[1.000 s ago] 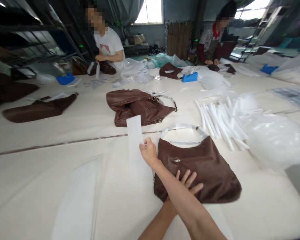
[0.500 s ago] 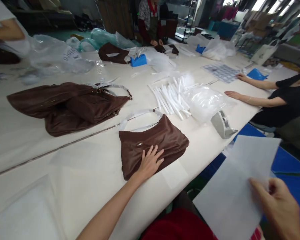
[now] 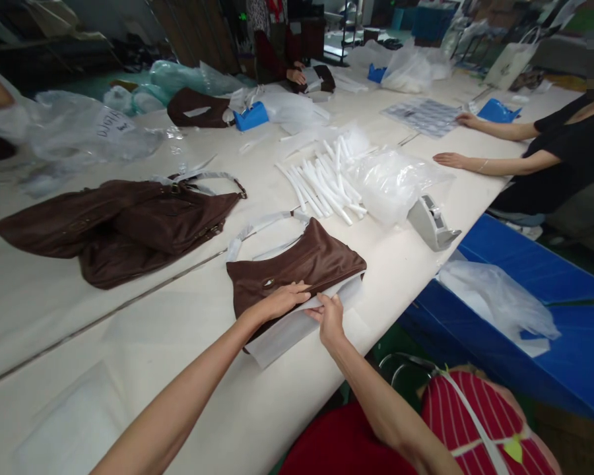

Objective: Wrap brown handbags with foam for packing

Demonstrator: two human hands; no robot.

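A brown handbag (image 3: 297,257) lies on the white table in front of me, its wrapped strap (image 3: 272,227) pointing away. My left hand (image 3: 284,300) rests on the bag's near side with fingers extended. At the bag's near edge, my right hand (image 3: 330,316) pinches a white paper sheet (image 3: 282,340). Part of that sheet is tucked against or under the bag; how far in it reaches is hidden. More brown bags (image 3: 143,224) lie to the left, partly overlapping.
White foam sticks (image 3: 321,181) and clear plastic bags (image 3: 386,181) lie beyond the handbag. A grey tape dispenser (image 3: 433,224) stands near the table's right edge. Blue bins (image 3: 564,284) are below. A co-worker's arms (image 3: 495,165) rest on the table at right; others work farther back.
My right hand has brought the paper sheet from the right, off the table, to the handbag's near edge. My left hand has stayed on the bag. The view has shifted slightly.
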